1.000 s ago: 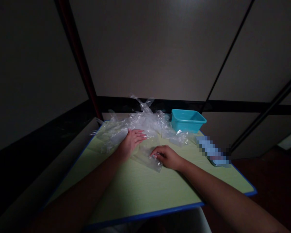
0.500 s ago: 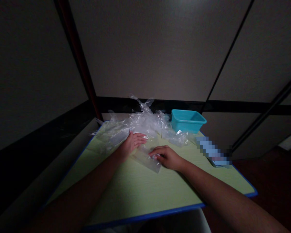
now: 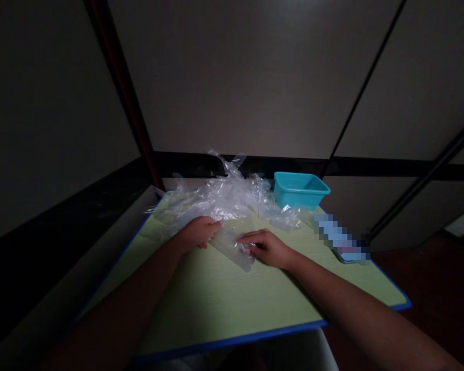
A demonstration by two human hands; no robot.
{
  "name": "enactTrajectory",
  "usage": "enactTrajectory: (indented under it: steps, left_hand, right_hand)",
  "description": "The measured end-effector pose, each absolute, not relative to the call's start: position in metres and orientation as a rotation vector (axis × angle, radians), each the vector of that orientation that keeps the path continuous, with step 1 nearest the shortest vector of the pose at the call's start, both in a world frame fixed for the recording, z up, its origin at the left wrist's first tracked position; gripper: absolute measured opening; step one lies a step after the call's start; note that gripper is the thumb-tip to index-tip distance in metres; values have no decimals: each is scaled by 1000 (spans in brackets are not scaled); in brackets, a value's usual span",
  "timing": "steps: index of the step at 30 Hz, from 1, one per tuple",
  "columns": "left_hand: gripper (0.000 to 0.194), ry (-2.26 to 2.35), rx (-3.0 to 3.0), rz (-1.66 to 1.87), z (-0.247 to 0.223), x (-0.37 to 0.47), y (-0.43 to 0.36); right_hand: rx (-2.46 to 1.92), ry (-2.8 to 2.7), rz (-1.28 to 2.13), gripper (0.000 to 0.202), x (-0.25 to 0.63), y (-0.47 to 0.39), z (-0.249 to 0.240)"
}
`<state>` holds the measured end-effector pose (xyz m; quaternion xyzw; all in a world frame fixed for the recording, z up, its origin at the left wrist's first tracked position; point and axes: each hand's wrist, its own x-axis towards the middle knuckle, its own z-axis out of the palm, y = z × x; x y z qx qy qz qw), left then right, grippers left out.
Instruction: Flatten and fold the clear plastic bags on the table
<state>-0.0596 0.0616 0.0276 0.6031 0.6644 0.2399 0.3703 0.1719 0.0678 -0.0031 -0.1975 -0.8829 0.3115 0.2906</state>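
Left hand [image 3: 199,233] had turned over, fingers drawn in at clear bag's [image 3: 228,246] left end, couldn't tell if clamped; right hand's [image 3: 269,249] grip pinched right side, probably anchoring it on surface [image 3: 232,309]

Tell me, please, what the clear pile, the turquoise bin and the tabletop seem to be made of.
Clear pile: probably thin, glossy plastic film, being see-through, crumpled and full of glints. Turquoise bin: likely smooth moulded plastic, from its even colour and rounded rim. Tabletop: perhaps laminate, with faint streaks; its core is hidden.
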Motion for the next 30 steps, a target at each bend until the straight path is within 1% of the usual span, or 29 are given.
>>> enactTrajectory:
  steps: [6,11,14,22,30]
  left_hand:
    - [57,1626,1577,575,32,-62,60]
    - [62,1631,1559,533,30,-65,62]
    - [58,1604,1556,531,31,-66,62]
    - [42,1542,1563,541,31,-69,61]
    - [42,1577,1580,494,32,-68,61]
  right_hand:
    - [-589,-2134,1087,32,173,67,-8]
    - [-680,-2004,1182,33,173,68,-10]
    - [-695,-2001,1236,36,173,69,-11]
    - [-662,-2053,1239,37,172,70,-12]
    - [-629,-2063,1243,36,173,73,-15]
